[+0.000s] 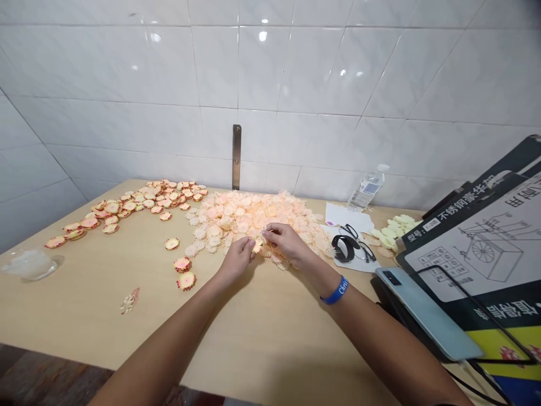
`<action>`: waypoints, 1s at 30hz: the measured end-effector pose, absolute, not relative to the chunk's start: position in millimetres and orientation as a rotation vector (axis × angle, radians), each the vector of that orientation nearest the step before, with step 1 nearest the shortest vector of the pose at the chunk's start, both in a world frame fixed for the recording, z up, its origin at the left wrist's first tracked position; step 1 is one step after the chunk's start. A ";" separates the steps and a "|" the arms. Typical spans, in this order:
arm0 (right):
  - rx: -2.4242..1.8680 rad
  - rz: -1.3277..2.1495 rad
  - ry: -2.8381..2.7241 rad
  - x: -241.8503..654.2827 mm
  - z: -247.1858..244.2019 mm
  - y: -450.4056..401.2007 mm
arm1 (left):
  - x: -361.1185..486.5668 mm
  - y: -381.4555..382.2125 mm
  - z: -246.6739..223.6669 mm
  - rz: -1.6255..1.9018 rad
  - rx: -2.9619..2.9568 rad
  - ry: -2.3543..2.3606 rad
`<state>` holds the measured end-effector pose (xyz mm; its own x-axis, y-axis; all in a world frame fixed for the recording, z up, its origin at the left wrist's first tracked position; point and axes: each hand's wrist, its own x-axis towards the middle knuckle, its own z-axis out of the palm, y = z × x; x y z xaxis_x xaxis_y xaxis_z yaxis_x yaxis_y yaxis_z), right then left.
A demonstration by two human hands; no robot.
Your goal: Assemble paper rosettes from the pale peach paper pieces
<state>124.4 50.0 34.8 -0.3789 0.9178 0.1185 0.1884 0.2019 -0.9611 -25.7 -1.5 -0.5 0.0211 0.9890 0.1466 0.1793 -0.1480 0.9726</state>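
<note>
My left hand [240, 255] is closed, pinching a small pale yellow flower-shaped disc [257, 245] with a scalloped edge. From the other side my right hand [285, 241] meets it, thumb and fingertips pressed together at the disc's upper edge; whether they grip that disc or a thin piece on it is too small to tell. Right behind both hands spreads a big heap of pale pink and peach flower-shaped discs [253, 211]. Left of my left hand lie a few stacked discs with red edges [186, 280].
Many red-edged disc stacks [112, 207] line the table's back left. A clear container [31, 265] sits at the left edge, near small loose bits [129, 302]. Rightward are glasses [359, 242] on paper, a bottle [367, 189], a phone [429, 316] with cables and a printed box [477, 242].
</note>
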 end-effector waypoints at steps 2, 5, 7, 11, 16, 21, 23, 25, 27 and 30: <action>-1.023 1.165 -1.645 127.1 36.1 52.7 | -24.5 -1.5 -0.2 1.238 1.450 1.250; -0.996 0.952 -1.598 126.0 35.2 53.0 | -22.9 -0.4 -0.6 1.278 1.431 1.211; -1.019 0.912 -1.546 122.0 33.5 50.6 | -22.0 0.7 -0.6 1.282 1.450 1.216; -1.053 0.815 -1.458 116.0 33.5 45.7 | -18.0 -0.4 -0.9 1.267 1.418 1.154; -1.124 0.528 -1.346 139.7 41.6 65.7 | -11.8 -8.9 -7.7 1.338 1.249 1.157; -1.068 -0.070 -1.863 161.8 45.8 96.4 | -8.9 -7.6 -15.9 1.415 1.156 1.195; -1.116 -0.172 -2.040 160.4 45.3 96.2 | -10.4 -4.1 -16.5 1.451 1.141 1.193; -1.141 -0.215 -2.050 157.6 43.7 85.7 | -13.8 -0.9 -14.8 1.478 1.093 1.182; -1.082 -0.179 -2.015 155.6 38.8 65.4 | -17.8 1.2 -11.0 1.492 0.999 1.158; -0.957 0.046 -2.037 152.9 20.8 25.3 | -21.4 1.4 -4.5 1.450 0.900 1.123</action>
